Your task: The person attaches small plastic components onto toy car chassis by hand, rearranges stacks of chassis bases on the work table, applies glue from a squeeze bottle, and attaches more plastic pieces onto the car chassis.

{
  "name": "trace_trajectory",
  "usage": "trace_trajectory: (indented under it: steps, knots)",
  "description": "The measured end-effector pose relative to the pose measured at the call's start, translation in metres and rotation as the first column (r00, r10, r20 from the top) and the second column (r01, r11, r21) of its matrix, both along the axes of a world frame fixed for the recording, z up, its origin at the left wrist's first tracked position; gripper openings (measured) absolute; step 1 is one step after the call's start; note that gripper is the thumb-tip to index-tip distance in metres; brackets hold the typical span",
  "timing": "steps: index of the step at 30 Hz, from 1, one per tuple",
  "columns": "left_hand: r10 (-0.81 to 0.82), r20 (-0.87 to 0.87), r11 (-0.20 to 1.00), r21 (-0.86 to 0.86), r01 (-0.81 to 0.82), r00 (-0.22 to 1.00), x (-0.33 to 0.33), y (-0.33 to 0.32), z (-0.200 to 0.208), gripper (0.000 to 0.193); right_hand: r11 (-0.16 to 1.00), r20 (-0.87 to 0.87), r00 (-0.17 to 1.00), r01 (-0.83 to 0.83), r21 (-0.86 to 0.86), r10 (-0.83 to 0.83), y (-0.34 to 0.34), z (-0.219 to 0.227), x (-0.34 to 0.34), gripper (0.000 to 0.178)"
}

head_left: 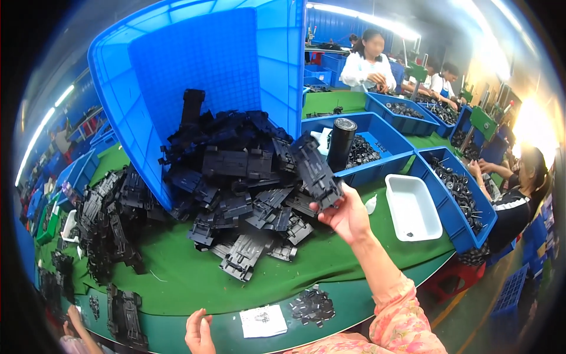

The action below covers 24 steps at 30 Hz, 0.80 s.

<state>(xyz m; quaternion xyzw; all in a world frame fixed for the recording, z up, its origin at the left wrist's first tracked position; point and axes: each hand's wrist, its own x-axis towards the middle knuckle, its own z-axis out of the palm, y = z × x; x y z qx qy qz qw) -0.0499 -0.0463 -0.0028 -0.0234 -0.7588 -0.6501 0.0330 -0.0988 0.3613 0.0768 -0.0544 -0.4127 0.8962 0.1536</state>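
My right hand (348,218) is raised at the right of the pile, thumb and fingers closed on the lower end of a black plastic toy-car chassis (315,167), which tilts up and to the left. My left hand (199,333) is low at the front edge of the table, fingers apart and nothing in it. Beyond it lies a heap of similar black chassis (236,162), spilling from a large blue bin (197,53) tipped on its side. A white paper sheet (263,322) and a small pile of black parts (312,305) rest near the front edge.
A blue crate (371,172) holds small parts and a dark cylinder (342,141). Right of my arm are a white tray (413,206) and another blue crate (480,233). More chassis (106,218) are stacked at left. Co-workers sit at the far right; another person's hand (75,318) shows lower left.
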Motion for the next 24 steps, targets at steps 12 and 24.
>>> trace_trajectory:
  steps: [12,24]
  knots:
    - [-0.282,0.117,0.842,0.505,0.188,0.952,-0.017,0.044,0.033,0.027,0.692,0.037,0.725,-0.64,-0.334,0.688,-0.08,-0.008,0.046,0.06]
    - [-0.932,0.138,0.21,0.959,0.19,0.335,-0.016,0.026,0.03,0.083,0.328,0.67,0.332,-0.935,0.137,0.664,-0.095,0.028,0.046,0.052]
